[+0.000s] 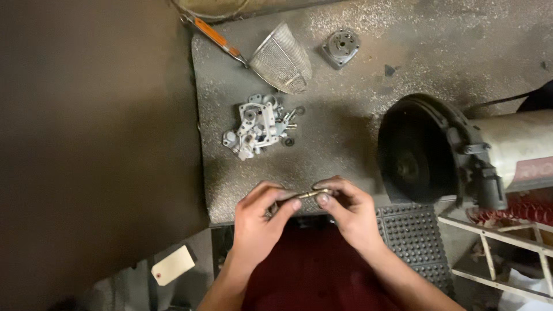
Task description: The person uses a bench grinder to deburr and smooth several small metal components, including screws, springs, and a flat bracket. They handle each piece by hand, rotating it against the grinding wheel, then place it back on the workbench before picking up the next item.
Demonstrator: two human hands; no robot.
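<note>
At the far left there is only a dark floor, and low down on it lies a pale paper tag point(173, 265) with a small hole at one corner.

Next comes the grey, speckled surface point(345, 75). Near its upper left edge lies a tool with an orange handle point(214, 35), and its metal end touches a wire mesh strainer point(282, 57), which lies tipped on its side. Below the strainer is a light metal carburetor body point(256, 125) with several small screws and washers point(290, 124) scattered just beside it on the right. Further right, near the top, sits a small square metal cover point(341, 47) with a round centre.

At the front edge of the surface are the two hands. The left hand point(259, 222) has its fingers point(286, 197) closed on one end of a small brass pin point(314, 193) — a thin, short metal piece. The right hand point(348, 210) pinches the other end between thumb and first finger. So the pin is held in the air between both hands, just above the front edge of the surface, and it lies almost level. Under the wrists a dark red cloth point(314, 270) is visible.

To the right of the hands lies a black rubber mat point(412, 236) with a pattern of small studs. Above it stands a large machine with a round black guard point(417, 152) and a pale cylindrical body point(515, 144) — it rests partly on the surface. At the far right corner is a white metal frame point(495, 236) with a red coiled part point(518, 210) behind it.
</note>
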